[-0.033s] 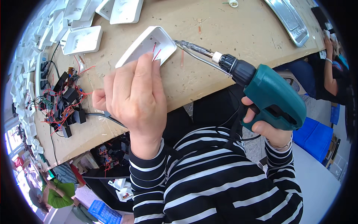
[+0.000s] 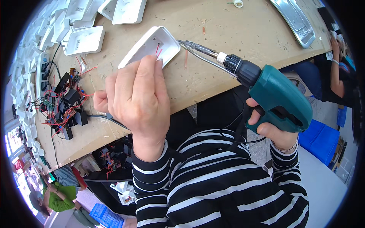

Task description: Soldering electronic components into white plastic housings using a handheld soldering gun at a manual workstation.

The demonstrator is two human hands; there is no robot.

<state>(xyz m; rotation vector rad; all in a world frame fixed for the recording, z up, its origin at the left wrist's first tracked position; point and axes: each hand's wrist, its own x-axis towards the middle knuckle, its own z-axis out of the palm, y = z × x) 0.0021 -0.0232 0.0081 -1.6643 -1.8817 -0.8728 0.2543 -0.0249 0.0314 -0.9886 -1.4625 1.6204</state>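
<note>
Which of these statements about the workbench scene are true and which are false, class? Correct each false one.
1. The right hand grips a green soldering gun. True.
2. The left hand is on the table's metal tray. False: the left hand is at a white plastic case containing red wires.
3. The striped sleeves are red and yellow. False: the striped sleeves are black and white.
4. A white power strip lies beside a pile of red-wired components. True.

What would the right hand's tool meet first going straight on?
Likely the white case: the green tool in the right hand points at its right end. Depth is unclear; it might pass above.
</note>
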